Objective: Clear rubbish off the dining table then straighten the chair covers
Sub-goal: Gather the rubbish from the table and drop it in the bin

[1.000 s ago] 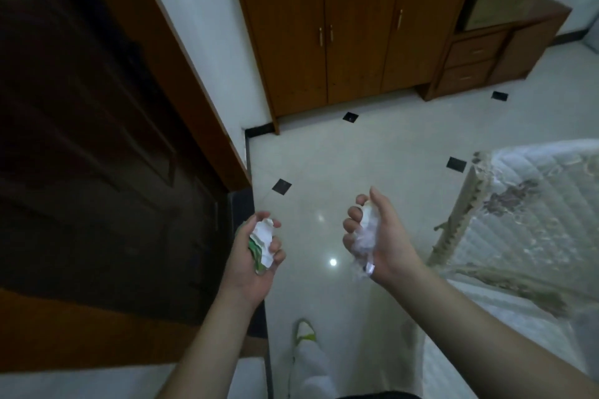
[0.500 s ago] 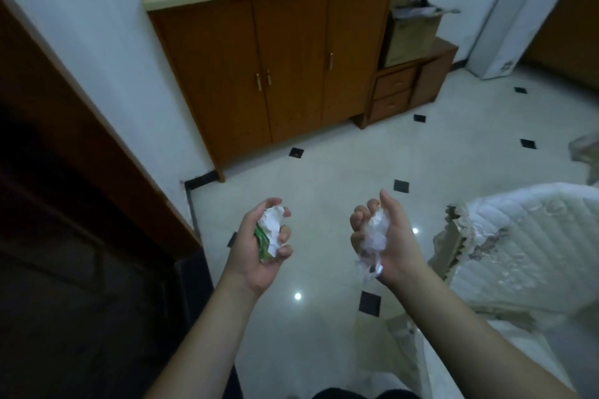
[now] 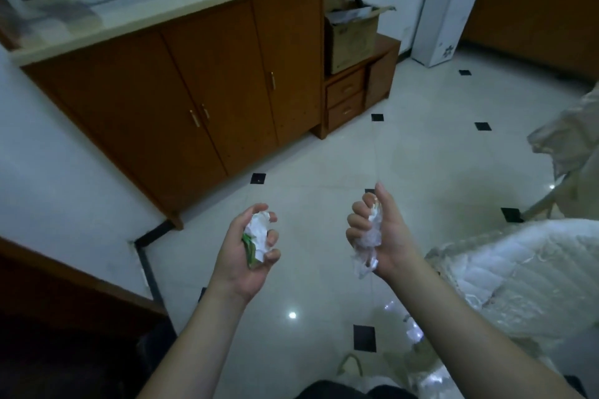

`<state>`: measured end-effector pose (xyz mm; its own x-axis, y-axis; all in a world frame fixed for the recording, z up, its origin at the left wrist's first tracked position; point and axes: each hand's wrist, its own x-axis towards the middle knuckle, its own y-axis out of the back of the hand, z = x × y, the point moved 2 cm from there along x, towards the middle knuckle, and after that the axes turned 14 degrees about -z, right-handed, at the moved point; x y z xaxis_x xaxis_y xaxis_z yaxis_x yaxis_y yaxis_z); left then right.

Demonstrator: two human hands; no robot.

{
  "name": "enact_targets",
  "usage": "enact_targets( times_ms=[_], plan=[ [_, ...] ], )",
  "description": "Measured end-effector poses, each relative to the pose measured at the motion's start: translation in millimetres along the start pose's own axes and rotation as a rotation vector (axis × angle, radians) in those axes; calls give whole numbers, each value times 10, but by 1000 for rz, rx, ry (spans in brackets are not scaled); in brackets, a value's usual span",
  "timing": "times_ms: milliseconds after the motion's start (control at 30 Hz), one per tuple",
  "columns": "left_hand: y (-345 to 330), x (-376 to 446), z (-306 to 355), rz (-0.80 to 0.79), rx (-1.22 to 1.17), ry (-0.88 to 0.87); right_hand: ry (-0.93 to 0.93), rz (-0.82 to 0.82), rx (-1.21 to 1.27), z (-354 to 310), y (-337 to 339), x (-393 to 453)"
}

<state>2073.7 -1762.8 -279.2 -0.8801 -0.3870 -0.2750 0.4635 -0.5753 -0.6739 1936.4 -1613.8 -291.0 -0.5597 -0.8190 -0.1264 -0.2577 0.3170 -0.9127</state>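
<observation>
Two hands [image 3: 249,256], two crumpled wads: one white-and-green paper wad [image 3: 257,238], one clear plastic wad [image 3: 368,244]; one cardboard box [image 3: 351,36].

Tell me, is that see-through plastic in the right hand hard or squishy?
Probably squishy: the clear plastic wrapper is scrunched inside the closed right hand. It looks light and floppy, since its loose end hangs limp below the fist. It may be a bit slippery.

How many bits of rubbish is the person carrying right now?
2: a crumpled white and green wrapper clenched in the left hand, and a crumpled clear plastic wad in the right hand. The fists may hide more.
</observation>
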Motion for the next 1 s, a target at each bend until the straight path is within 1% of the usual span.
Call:
enact_targets(
  times_ms=[233,433,567,633,733,800,900,1000],
  plan=[
    [-220,883,289,-60,-2,25,47,-63,-24,-497,53,744],
    [-127,1691,643,-123,-17,73,106,-7,-33,-593,78,1520],
    [1,2249,998,-197,-29,90,131,0,-74,-607,-57,2138],
    [49,2539,1148,-207,-43,96,146,15,-114,-666,-135,2372],
    [-24,2985,1272,-246,-82,120,186,49,-143,-853,-164,2566],
    [-142,3256,1260,-274,-88,157,233,122,-153,-1022,-114,2593],
    [-402,3626,1160,-358,-83,230,323,222,-118,-1330,132,2560],
    [-740,4004,976,-434,-47,296,421,236,-55,-1751,405,2526]
  ],
)
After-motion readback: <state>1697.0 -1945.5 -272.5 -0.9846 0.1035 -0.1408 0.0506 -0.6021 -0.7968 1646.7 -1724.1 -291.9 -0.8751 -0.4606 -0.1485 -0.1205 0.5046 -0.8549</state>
